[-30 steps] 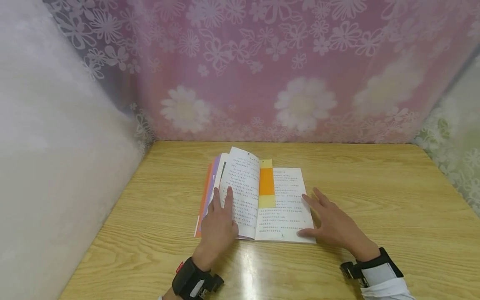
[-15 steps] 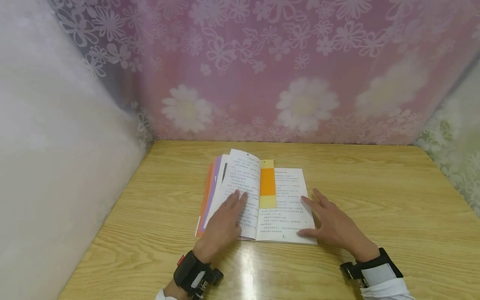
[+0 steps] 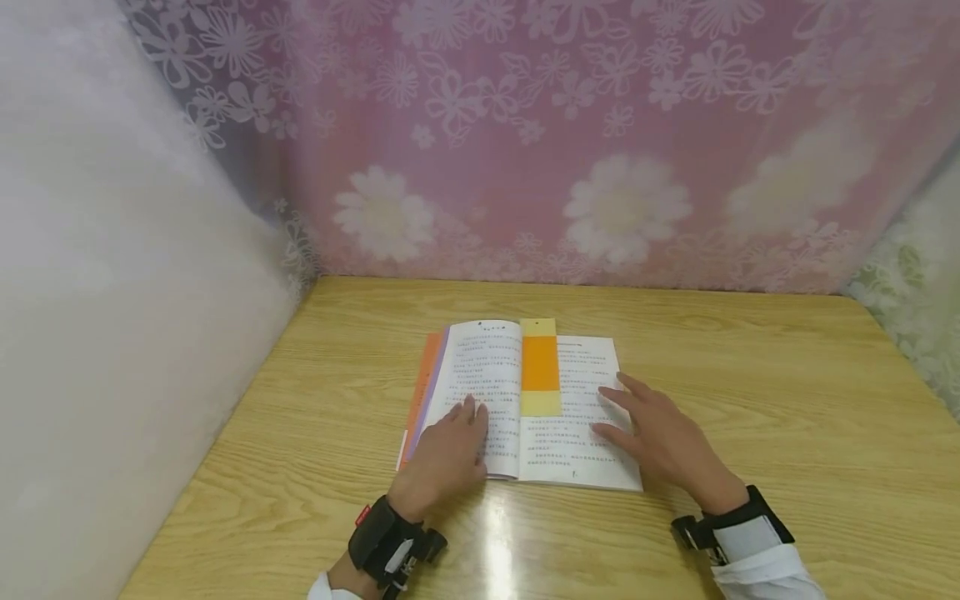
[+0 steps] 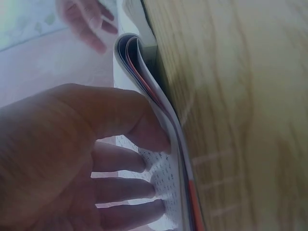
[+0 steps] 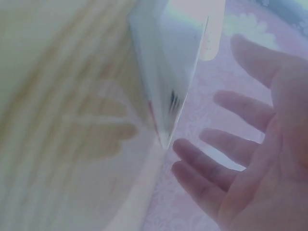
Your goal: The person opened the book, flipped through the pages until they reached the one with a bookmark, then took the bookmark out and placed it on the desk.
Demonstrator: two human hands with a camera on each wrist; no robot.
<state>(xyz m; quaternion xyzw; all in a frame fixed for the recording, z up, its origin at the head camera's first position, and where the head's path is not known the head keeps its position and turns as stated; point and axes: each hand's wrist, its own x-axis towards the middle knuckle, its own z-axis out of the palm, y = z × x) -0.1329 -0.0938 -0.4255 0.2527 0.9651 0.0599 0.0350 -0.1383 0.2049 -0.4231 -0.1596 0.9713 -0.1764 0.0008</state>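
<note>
An open book (image 3: pixel 487 358) lies on the wooden table, its printed pages facing up. A yellow and orange bookmark (image 3: pixel 540 362) lies on the right page, along the middle fold. My left hand (image 3: pixel 446 454) presses on the lower part of the left page with its fingers extended; in the left wrist view the thumb and fingers rest on the curved stack of pages (image 4: pixel 166 168). At the right page's outer edge my right hand (image 3: pixel 671 433) is spread, its fingers over or beside the paper. The right wrist view shows these fingers (image 5: pixel 207 166) apart, holding nothing.
Orange and purple cover edges (image 3: pixel 423 392) show beyond the left page. The wooden table (image 3: pixel 787 375) extends around the book. A pink floral curtain (image 3: pixel 487 167) hangs behind it, and a pale sheet (image 3: pixel 135 292) stands along the left side.
The raised left page has come down flat under my left hand, which shifted slightly right. My right hand has moved a little, its thumb higher along the page edge. The view has shifted slightly.
</note>
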